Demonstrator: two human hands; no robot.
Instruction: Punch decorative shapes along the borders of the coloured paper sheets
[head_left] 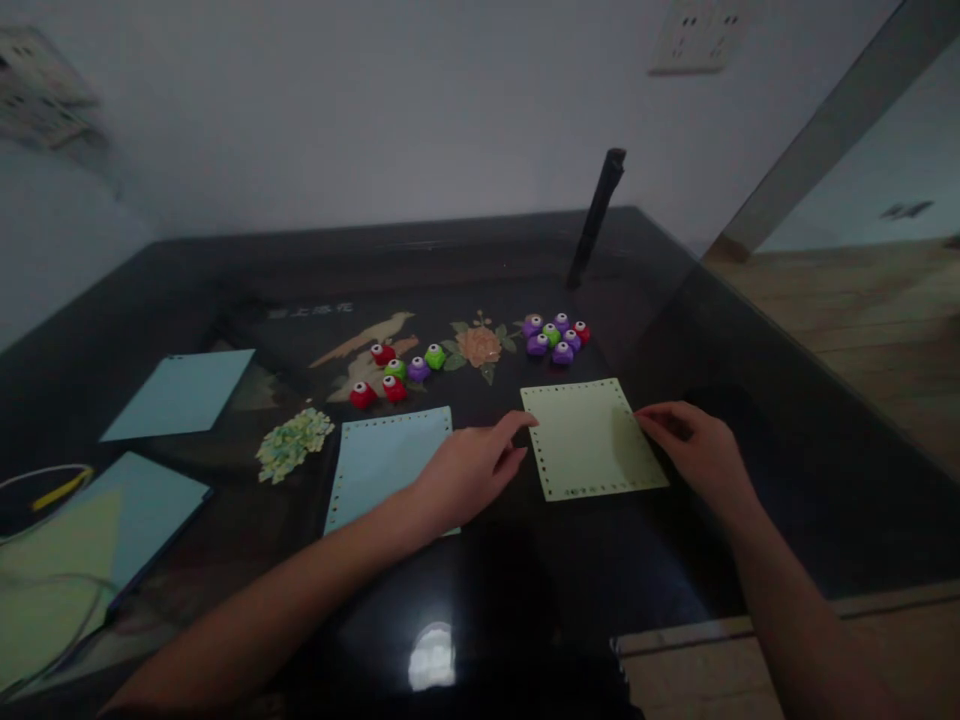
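A pale green sheet (592,440) with punched holes along its edges lies flat on the dark table. My left hand (480,462) touches its left edge with the index fingertip, the thumb a little apart from that finger. At the sheet's right edge, my right hand (694,445) has thumb and index finger brought together on the paper. Under my left forearm and wrist lies a light blue sheet (382,460), also punched with holes and partly hidden. Behind the sheets sit two groups of small eyed pieces, one red, green and purple (395,370), the other mostly purple (562,354).
A pile of small paper bits (292,445) lies left of the blue sheet. Farther left are another blue sheet (180,395) and stacked blue and green paper (150,505). A black stick-like object (596,220) rises at the back of the glossy table (480,270), near the wall.
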